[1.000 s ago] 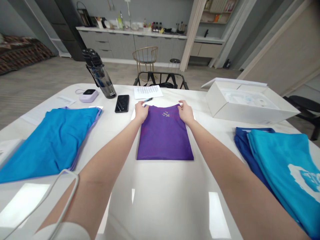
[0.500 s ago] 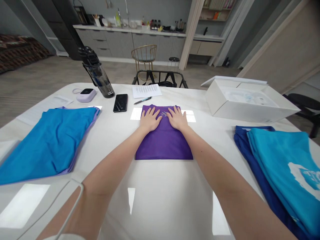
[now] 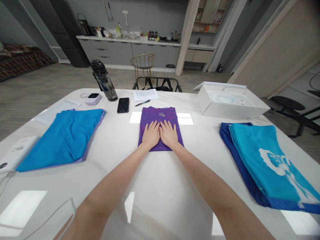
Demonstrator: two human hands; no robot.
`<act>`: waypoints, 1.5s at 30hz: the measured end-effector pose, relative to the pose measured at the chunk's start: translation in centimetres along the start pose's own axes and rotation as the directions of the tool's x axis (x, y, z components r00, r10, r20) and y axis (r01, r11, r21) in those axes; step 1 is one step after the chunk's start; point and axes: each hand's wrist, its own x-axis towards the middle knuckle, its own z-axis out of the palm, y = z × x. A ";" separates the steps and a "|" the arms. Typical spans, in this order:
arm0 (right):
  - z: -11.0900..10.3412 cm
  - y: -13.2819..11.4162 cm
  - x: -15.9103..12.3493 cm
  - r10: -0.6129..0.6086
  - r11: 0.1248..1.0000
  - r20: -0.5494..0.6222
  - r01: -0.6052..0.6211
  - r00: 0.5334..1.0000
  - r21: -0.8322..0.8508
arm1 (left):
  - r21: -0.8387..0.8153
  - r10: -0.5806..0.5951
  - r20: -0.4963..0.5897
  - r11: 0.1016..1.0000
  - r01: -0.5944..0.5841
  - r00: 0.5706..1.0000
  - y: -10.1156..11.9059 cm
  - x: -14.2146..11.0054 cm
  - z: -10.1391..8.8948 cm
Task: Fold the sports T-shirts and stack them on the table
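A folded purple T-shirt (image 3: pixel 160 112) lies flat on the white table (image 3: pixel 160 186), with a small pale print near its collar. My left hand (image 3: pixel 151 135) rests flat on its lower left part, fingers spread and pointing away from me. Beside it my right hand (image 3: pixel 169 134) presses flat on the lower right part, fingers also apart. The two thumbs nearly meet at the middle of the cloth. Neither hand grips anything.
To the left lie a blue garment (image 3: pixel 65 136) and a white box (image 3: pixel 17 153) with a cable. A bottle (image 3: pixel 106 83), lilac device (image 3: pixel 93 99), phone (image 3: pixel 123 105), pen (image 3: pixel 142 103) and paper (image 3: pixel 145 94) stand farther back. At right are folded blue garments (image 3: pixel 257 143) and an open white carton (image 3: pixel 227 106).
Both hands have slid from the shirt's collar end toward me and closer together. The print and collar now show uncovered. The head view has tilted up slightly.
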 end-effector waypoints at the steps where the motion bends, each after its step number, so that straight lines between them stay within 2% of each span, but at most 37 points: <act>1: 0.0 0.0 -0.6 0.011 1.000 -0.014 -0.011 1.000 -0.018 | 0.019 -0.017 -0.009 1.000 0.017 1.000 0.0 -0.6 0.2; 7: -0.7 1.2 -3.3 0.076 0.994 0.002 -0.076 0.997 -0.081 | 0.058 -0.068 -0.018 0.996 0.068 0.998 -0.7 -2.9 -0.1; 14: -1.5 2.6 -7.2 0.071 0.990 0.045 -0.065 0.996 -0.123 | 0.070 0.022 0.032 0.997 -0.024 0.999 -1.3 -5.9 -1.1; 20: -2.4 4.6 -9.9 0.119 0.988 0.087 -0.109 0.989 -0.113 | 0.032 0.045 0.074 0.998 -0.048 0.996 -3.1 -8.6 -1.6; 23: -3.0 5.9 -11.3 0.107 0.994 0.034 -0.106 0.994 -0.015 | -0.050 -0.001 0.042 0.999 0.003 0.999 -4.6 -10.2 -2.4; 27: -3.7 7.4 -13.2 0.152 0.980 -0.155 -0.130 0.976 0.148 | -0.179 -0.145 -0.099 0.976 0.126 0.984 -6.1 -12.6 -3.5; 30: -4.0 7.7 -14.1 0.204 0.973 -0.196 -0.176 0.959 0.151 | -0.139 -0.267 -0.117 0.958 0.251 0.956 -6.1 -14.0 -4.2; 33: -4.2 7.2 -14.3 0.193 0.980 -0.158 -0.182 0.968 0.084 | -0.037 -0.311 -0.058 0.950 0.309 0.949 -5.4 -14.5 -4.8; 38: -4.5 6.7 -14.2 0.162 0.987 -0.104 -0.163 0.981 0.006 | 0.028 -0.259 -0.005 0.966 0.259 0.966 -4.3 -14.1 -5.2; 42: -5.2 6.8 -15.0 0.194 0.980 -0.027 -0.192 0.981 0.057 | -0.013 -0.207 0.076 0.978 0.208 0.976 -4.4 -14.3 -5.9; 45: -6.3 6.6 -16.1 0.189 0.976 0.082 -0.196 0.979 0.090 | -0.090 -0.175 0.160 0.978 0.191 0.972 -4.8 -15.1 -7.1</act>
